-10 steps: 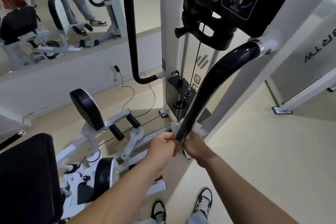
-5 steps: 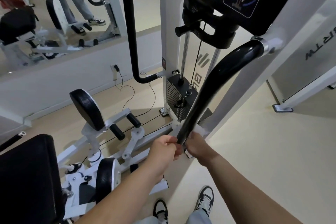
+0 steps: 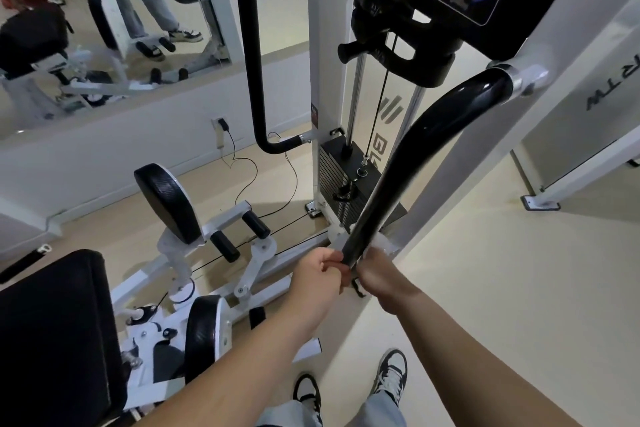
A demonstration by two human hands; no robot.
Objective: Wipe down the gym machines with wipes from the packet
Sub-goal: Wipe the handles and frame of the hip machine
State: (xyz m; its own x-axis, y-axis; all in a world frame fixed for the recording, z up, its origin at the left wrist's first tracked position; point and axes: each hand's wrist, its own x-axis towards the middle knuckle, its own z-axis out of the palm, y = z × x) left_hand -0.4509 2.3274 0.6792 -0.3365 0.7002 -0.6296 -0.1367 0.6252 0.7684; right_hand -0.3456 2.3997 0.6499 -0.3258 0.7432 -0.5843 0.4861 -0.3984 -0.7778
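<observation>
the left hand (image 3: 317, 276) grips the low end of the black bar (image 3: 415, 156). the right hand (image 3: 381, 279), just beside it, seems to pinch the white wipe (image 3: 386, 243) above its knuckles. best to wrap the wipe tight and slide it up slowly.

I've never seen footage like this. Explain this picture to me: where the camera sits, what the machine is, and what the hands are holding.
The camera is worn on a person's head and looks down, so you see their own arms and shoes. Ahead stands a white gym machine with a weight stack. The left hand and right hand both grip the low end of its curved black handle bar. The white material there looks like a wipe. A mirror lines the wall on the left.
</observation>
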